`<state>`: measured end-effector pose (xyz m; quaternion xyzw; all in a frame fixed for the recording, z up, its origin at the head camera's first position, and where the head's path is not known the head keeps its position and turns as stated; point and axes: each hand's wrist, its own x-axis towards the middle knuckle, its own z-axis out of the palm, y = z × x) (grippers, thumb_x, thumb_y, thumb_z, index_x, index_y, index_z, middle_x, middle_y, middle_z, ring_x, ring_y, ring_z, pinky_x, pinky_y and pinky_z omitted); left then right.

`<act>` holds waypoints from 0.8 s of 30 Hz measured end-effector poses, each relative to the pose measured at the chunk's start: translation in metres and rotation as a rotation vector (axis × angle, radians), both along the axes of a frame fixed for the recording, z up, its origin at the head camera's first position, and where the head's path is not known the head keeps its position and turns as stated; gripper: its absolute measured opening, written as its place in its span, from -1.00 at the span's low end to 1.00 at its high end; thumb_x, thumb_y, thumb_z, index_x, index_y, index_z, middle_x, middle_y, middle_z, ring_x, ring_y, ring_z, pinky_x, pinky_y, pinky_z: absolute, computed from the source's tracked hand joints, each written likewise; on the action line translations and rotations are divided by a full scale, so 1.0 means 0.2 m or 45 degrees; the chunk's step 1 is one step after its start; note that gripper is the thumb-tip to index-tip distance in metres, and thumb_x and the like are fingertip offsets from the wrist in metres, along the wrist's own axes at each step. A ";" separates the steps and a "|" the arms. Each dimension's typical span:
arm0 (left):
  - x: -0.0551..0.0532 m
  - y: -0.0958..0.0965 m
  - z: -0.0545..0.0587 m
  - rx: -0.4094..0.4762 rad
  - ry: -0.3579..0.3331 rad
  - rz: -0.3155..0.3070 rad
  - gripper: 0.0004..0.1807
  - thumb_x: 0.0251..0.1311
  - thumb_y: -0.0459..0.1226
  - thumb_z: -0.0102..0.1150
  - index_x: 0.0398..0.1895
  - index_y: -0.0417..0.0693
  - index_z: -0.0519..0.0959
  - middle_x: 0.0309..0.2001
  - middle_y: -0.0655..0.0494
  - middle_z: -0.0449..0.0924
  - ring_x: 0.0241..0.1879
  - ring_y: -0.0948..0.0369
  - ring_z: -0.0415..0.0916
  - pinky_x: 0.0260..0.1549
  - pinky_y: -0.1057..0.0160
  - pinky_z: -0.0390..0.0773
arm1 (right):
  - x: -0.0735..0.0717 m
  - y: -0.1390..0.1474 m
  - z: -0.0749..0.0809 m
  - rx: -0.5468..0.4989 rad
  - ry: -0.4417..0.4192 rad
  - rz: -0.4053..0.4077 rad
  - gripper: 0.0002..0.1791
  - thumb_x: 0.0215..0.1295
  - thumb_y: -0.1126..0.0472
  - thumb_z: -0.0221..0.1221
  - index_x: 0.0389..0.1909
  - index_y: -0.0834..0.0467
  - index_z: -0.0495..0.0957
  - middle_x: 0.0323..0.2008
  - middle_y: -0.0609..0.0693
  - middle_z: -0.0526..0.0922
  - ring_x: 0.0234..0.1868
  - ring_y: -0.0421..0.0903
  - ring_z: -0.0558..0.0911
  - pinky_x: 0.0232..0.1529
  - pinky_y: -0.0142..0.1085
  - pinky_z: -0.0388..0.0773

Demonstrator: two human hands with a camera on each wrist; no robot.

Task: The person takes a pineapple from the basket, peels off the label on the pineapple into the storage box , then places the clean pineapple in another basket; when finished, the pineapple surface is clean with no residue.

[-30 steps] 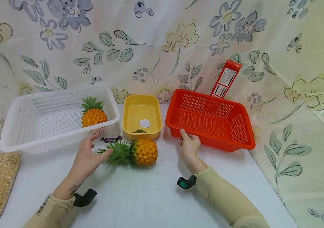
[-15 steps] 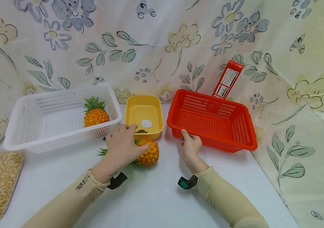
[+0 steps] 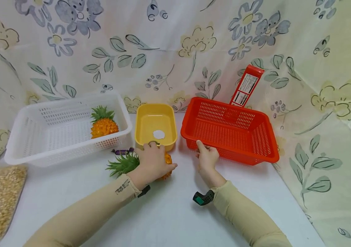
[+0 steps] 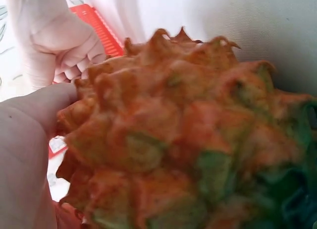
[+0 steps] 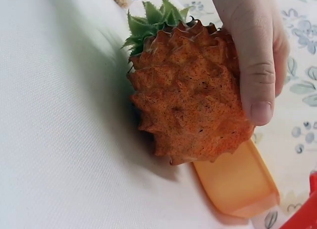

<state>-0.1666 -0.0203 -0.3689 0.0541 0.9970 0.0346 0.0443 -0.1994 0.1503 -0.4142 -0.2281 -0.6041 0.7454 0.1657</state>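
An orange pineapple (image 5: 190, 97) with green leaves (image 3: 122, 165) lies on its side on the white table. My left hand (image 3: 152, 161) grips its body from above, the thumb along one side; the hand hides most of the fruit in the head view. My right hand (image 3: 207, 157) holds the near rim of the red basket (image 3: 226, 133), thumb on the rim and fingers curled below. A second pineapple (image 3: 103, 126) sits inside the white basket (image 3: 67, 135) at the left.
Between the two baskets stands a yellow tub (image 3: 156, 116). A purple-wrapped candy (image 3: 122, 151) lies in front of the white basket. At the far left is a bag of corn kernels (image 3: 0, 199). A floral cloth (image 3: 169, 48) hangs behind the table.
My left hand has moved right, from beside the leaves of the lying pineapple onto its body, and has taken hold of it. The right hand stays at the red basket.
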 end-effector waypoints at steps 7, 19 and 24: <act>0.01 -0.03 -0.01 0.106 -0.052 -0.006 -0.08 -0.16 0.35 0.13 0.20 -0.01 0.31 -0.05 -0.24 0.38 -0.03 -0.27 0.34 0.04 -0.44 0.13 | 0.00 0.00 0.00 -0.013 0.002 0.003 -0.77 0.11 0.17 0.30 -0.48 0.25 0.51 -0.72 -0.10 0.48 -0.62 -0.08 0.48 -0.54 -0.36 0.52; 0.09 -0.16 -0.02 0.147 -0.110 -0.142 -0.09 -0.32 0.30 0.24 0.15 0.03 0.36 -0.15 -0.13 0.30 -0.19 -0.07 0.32 -0.17 -0.16 0.37 | 0.00 0.00 0.01 -0.010 -0.032 0.012 -0.78 0.13 0.16 0.29 -0.43 0.24 0.52 -0.63 -0.04 0.50 -0.54 -0.04 0.49 -0.45 -0.31 0.54; 0.15 -0.25 -0.01 0.117 -0.111 -0.242 -0.12 -0.40 0.26 0.30 0.11 0.10 0.39 -0.14 -0.06 0.33 -0.17 -0.04 0.28 -0.28 -0.08 0.39 | 0.00 0.00 0.01 0.008 -0.032 0.002 -0.78 0.13 0.17 0.29 -0.43 0.25 0.52 -0.60 0.03 0.52 -0.55 -0.05 0.49 -0.46 -0.30 0.55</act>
